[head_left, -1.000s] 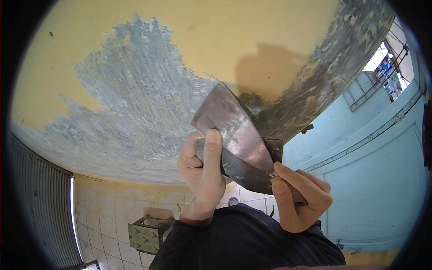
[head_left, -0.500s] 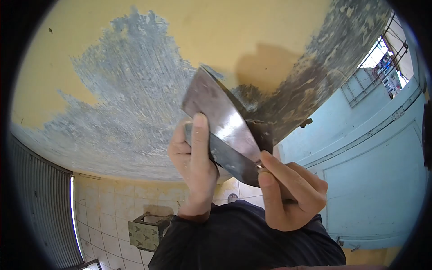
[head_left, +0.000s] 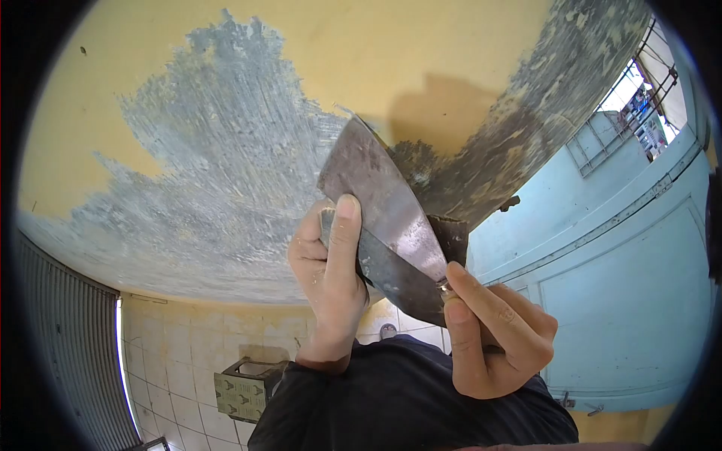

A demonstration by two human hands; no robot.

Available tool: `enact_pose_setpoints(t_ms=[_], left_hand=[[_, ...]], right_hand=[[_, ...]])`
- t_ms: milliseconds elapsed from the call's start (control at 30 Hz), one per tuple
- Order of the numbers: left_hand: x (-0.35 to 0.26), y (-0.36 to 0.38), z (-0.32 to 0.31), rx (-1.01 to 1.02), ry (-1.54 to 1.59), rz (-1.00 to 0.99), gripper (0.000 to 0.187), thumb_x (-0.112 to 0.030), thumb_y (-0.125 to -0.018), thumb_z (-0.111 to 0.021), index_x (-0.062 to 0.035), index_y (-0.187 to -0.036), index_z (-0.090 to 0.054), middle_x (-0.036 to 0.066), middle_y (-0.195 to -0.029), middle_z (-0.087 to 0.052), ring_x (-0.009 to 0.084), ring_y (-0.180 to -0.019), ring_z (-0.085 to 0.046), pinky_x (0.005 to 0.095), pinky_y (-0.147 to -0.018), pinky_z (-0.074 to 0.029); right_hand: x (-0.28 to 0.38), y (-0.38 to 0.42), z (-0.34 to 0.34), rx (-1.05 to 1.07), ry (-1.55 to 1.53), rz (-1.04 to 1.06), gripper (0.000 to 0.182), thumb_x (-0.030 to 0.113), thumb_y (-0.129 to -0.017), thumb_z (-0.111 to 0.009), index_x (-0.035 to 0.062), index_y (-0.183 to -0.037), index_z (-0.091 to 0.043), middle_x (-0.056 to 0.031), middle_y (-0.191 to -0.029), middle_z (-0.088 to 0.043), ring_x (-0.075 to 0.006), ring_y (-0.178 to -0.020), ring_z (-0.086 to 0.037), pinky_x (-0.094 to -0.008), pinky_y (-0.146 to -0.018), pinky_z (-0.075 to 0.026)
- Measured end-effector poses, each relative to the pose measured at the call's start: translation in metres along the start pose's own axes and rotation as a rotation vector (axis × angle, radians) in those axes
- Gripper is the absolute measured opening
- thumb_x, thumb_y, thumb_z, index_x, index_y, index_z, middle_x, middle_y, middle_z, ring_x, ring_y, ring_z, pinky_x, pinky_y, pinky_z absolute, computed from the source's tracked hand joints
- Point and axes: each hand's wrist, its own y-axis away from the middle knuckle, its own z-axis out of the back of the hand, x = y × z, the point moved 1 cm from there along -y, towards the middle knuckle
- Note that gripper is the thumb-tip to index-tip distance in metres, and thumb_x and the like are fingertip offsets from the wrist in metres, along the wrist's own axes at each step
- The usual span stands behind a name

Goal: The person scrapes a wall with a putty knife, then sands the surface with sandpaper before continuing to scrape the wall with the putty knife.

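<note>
A putty knife (head_left: 380, 188) with a wide, stained metal blade is held slantwise in front of the wall. My right hand (head_left: 500, 338) pinches it at the neck by the blade's narrow end; its handle is hidden in the palm. Behind and below the blade curves a dark grey sheet (head_left: 395, 274) that looks like sandpaper. My left hand (head_left: 331, 270) is closed on this sheet, its thumb pressed at the blade's lower edge. The left fingers behind are partly hidden.
The yellow wall (head_left: 361, 52) ahead bears a grey scraped patch (head_left: 218, 128) and a dark, rough band. To the right are a light blue door (head_left: 624, 301) and a barred opening. A crate-like box (head_left: 242, 395) stands on the tiled floor, near a ribbed shutter (head_left: 64, 338).
Both hands have shifted slightly right and down with the putty knife and sheet. The blade has tilted a little, and its bright reflection is smaller.
</note>
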Motion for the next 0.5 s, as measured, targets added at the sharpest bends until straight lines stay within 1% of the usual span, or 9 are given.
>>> enact_pose_setpoints(t_ms=[100, 200, 267, 400, 467, 500], left_hand=[[0.000, -0.001, 0.005, 0.023, 0.050, 0.037, 0.024, -0.018, -0.105, -0.053, 0.0007, -0.096, -0.064, 0.004, -0.085, -0.067, 0.0062, -0.069, -0.058, 0.0208, -0.062, -0.044], [-0.003, -0.001, 0.002, 0.014, 0.106, 0.011, 0.023, -0.018, -0.105, -0.053, 0.0001, -0.095, -0.064, 0.004, -0.086, -0.066, 0.0061, -0.069, -0.057, 0.0212, -0.062, -0.045], [-0.002, 0.002, 0.002, 0.029, 0.022, -0.006, 0.022, -0.018, -0.105, -0.053, 0.0000, -0.098, -0.064, 0.004, -0.088, -0.067, 0.0068, -0.071, -0.060, 0.0213, -0.064, -0.046], [-0.002, -0.003, 0.007, 0.020, 0.134, -0.008, 0.020, -0.017, -0.105, -0.054, -0.0001, -0.099, -0.063, 0.004, -0.088, -0.067, 0.0075, -0.073, -0.061, 0.0216, -0.065, -0.047], [-0.004, -0.001, 0.006, 0.012, 0.151, 0.005, 0.019, -0.017, -0.104, -0.054, -0.0005, -0.100, -0.064, 0.005, -0.088, -0.068, 0.0079, -0.075, -0.062, 0.0212, -0.066, -0.048], [-0.004, -0.001, 0.005, 0.012, 0.151, 0.000, 0.019, -0.017, -0.104, -0.054, -0.0005, -0.100, -0.064, 0.005, -0.088, -0.068, 0.0079, -0.075, -0.062, 0.0212, -0.066, -0.048]], right_hand=[[0.004, -0.004, -0.002, -0.006, 0.007, 0.019, 0.039, -0.004, -0.079, -0.074, -0.0005, -0.118, -0.073, -0.0094, -0.059, -0.063, -0.0126, -0.045, -0.059, -0.0238, -0.043, -0.040], [0.003, -0.005, 0.001, 0.026, 0.006, 0.029, 0.038, -0.004, -0.079, -0.074, -0.0010, -0.117, -0.073, -0.0099, -0.059, -0.064, -0.0122, -0.045, -0.059, -0.0241, -0.042, -0.040], [0.001, -0.002, 0.001, -0.007, -0.011, 0.017, 0.030, -0.002, -0.083, -0.069, -0.0063, -0.112, -0.073, -0.0112, -0.059, -0.065, -0.0065, -0.044, -0.053, -0.0194, -0.043, -0.032], [0.000, -0.006, -0.008, -0.034, -0.066, 0.070, 0.031, -0.004, -0.082, -0.068, -0.0064, -0.113, -0.072, -0.0110, -0.059, -0.065, -0.0065, -0.045, -0.053, -0.0192, -0.044, -0.034], [0.006, -0.007, -0.002, 0.030, -0.005, 0.030, 0.031, -0.005, -0.082, -0.068, -0.0066, -0.113, -0.072, -0.0108, -0.059, -0.065, -0.0060, -0.045, -0.053, -0.0192, -0.044, -0.033], [0.006, -0.006, -0.002, 0.029, -0.007, 0.034, 0.031, -0.005, -0.082, -0.068, -0.0066, -0.113, -0.072, -0.0108, -0.059, -0.065, -0.0060, -0.045, -0.053, -0.0192, -0.044, -0.033]])
